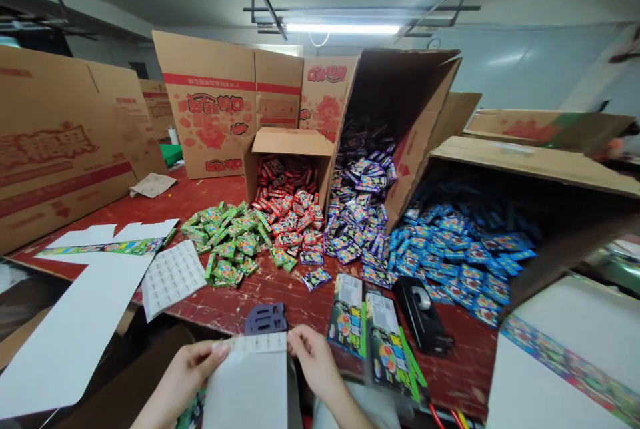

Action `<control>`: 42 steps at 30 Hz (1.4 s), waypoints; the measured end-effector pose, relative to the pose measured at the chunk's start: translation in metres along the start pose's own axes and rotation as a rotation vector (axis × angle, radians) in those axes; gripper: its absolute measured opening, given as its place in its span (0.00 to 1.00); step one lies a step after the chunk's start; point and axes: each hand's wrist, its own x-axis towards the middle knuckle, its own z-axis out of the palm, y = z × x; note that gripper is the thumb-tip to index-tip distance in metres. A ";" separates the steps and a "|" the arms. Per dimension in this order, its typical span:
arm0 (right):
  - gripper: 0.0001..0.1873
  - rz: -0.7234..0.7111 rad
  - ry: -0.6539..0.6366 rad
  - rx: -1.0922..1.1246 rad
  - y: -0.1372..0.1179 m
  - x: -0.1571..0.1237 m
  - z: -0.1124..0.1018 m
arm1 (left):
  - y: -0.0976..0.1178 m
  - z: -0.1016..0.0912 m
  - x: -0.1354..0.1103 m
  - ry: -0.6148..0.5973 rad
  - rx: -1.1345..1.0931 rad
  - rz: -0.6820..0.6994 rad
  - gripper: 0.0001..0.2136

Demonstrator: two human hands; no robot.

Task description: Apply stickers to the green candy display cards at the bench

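Note:
At the table's front edge, my left hand (197, 361) is closed, thumb and fingers pinching the left end of a narrow strip of printed labels (257, 343). My right hand (313, 357) pinches the strip's right corner. Below the strip hangs a plain white sheet (245, 392); whether the two are one piece I cannot tell. Just beyond my hands lies a purple slotted plastic piece (266, 317). A sheet of small printed labels (173, 277) lies to the left. Two printed black-and-green packs (347, 312) rest to the right, beside a black tape dispenser (423, 312).
Small green (233, 239), red (295, 219), purple (360, 222) and blue packets (460, 249) spread across the red table (200, 185), most spilling from tipped cartons (420, 142). White die-cut cardboard (75, 322) overhangs the left edge. More white card (555, 375) stands at right.

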 end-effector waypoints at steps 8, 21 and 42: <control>0.31 -0.214 -0.215 -0.545 0.007 0.040 0.011 | -0.061 -0.076 0.026 0.114 -0.144 -0.051 0.19; 0.31 -0.111 0.068 -0.419 -0.004 -0.011 -0.021 | -0.055 0.010 0.113 0.091 0.244 0.262 0.18; 0.10 0.040 0.004 -0.478 0.026 0.080 -0.033 | -0.046 0.050 0.116 0.267 0.836 0.552 0.11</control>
